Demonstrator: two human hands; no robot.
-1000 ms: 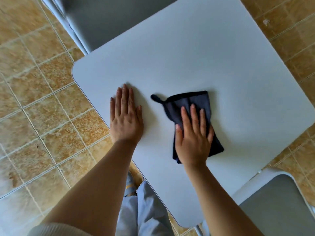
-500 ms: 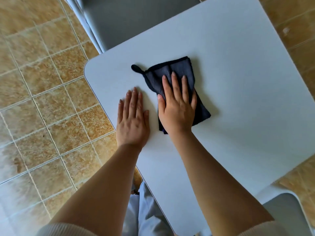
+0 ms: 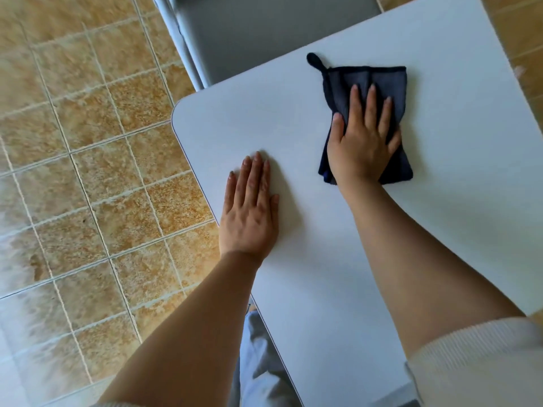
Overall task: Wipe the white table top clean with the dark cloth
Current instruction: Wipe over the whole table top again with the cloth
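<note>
My right hand (image 3: 363, 142) presses its spread fingers (image 3: 370, 104) flat on the dark cloth (image 3: 367, 80), upper right of the frame, its length pointing up-frame; left hand (image 3: 249, 218), flat, fingers together, steadies the bench (image 3: 455, 171)

Tan tiled floor (image 3: 88, 171), grey chair seat (image 3: 264, 33) tucked at far edge

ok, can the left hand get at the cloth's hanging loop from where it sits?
Probably yes. The left hand lies flat on the table top, empty, and the white surface between it and the loop is bare. The right hand presses the dark cloth lower down, leaving the loop uncovered.
</note>
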